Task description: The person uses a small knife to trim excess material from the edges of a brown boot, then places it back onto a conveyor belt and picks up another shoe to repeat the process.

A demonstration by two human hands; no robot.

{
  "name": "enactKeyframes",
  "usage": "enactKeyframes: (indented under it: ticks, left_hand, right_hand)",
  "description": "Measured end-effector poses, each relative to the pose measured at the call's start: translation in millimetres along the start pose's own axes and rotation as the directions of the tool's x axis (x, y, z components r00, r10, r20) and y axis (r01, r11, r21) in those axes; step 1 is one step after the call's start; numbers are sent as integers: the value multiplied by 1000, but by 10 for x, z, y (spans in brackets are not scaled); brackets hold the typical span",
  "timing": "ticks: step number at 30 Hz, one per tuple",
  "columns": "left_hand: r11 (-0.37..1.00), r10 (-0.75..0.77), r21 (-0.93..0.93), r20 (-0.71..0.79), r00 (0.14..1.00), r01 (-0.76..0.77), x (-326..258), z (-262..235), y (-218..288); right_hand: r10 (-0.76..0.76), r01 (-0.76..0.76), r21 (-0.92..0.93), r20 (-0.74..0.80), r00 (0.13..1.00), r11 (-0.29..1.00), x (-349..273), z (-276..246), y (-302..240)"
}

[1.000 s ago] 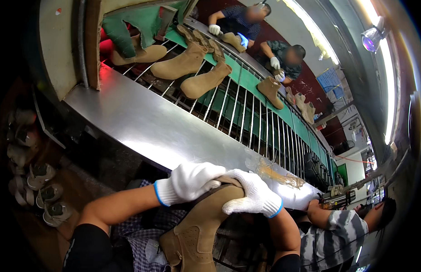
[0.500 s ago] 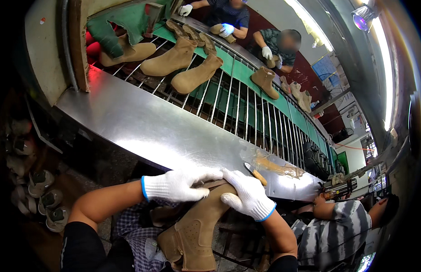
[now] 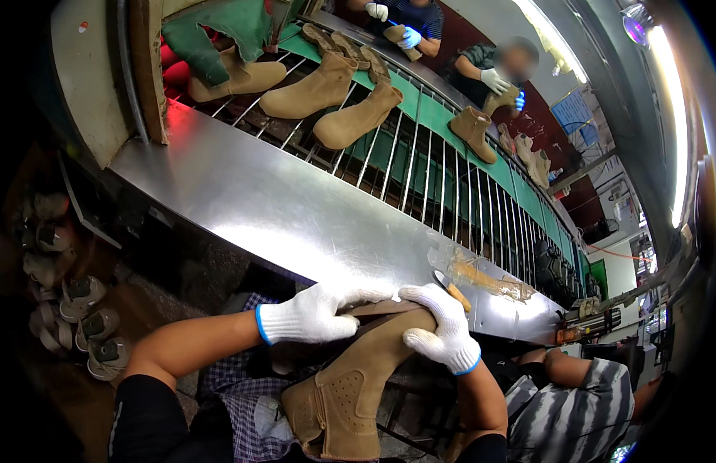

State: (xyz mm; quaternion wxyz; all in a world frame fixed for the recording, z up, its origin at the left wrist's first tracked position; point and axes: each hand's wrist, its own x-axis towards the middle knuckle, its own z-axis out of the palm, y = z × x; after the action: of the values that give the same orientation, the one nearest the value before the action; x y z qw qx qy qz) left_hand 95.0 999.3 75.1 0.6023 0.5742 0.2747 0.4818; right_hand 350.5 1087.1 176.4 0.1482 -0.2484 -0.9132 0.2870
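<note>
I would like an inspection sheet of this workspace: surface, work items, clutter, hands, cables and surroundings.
Surface: metal ledge, torn brown patch toward its right.
Work items: tan boot, toe end at the hands; sole visible between them.
Clutter: yellow-handled tool on the ledge; shoes at lower left; boots on barred rack.
Hands: left hand pinches the sole; right hand clasps the toe end.
Cables: thin orange line far right, perhaps a cable.
Surroundings: two gloved people beyond the rack; lit tube overhead.

No lettering can be read; the blue sheet (image 3: 574, 120) on the far wall (image 3: 542, 131) bears faint marks, too small and blurred to make out.
</note>
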Motion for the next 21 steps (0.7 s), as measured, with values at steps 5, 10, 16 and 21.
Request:
enactKeyframes:
  ticks: [5, 10, 16, 21]
  left_hand:
    - [946, -52, 323, 41, 998, 36, -164, 76, 227]
    - [917, -18, 396, -64, 998, 42, -288, 224, 287]
    - [859, 217, 497, -131, 967, -125, -338, 225, 269]
    - [814, 207, 574, -141, 968, -91, -459, 338, 412]
  right_hand:
    - [46, -46, -13, 19, 999, 999, -56, -70, -8]
    - [9, -9, 4, -33, 999, 1000, -38, -15, 3]
    - [-45, 45, -15, 2, 999, 999, 91, -150, -172]
    - [-109, 110, -81, 18, 994, 991, 70, -177, -214]
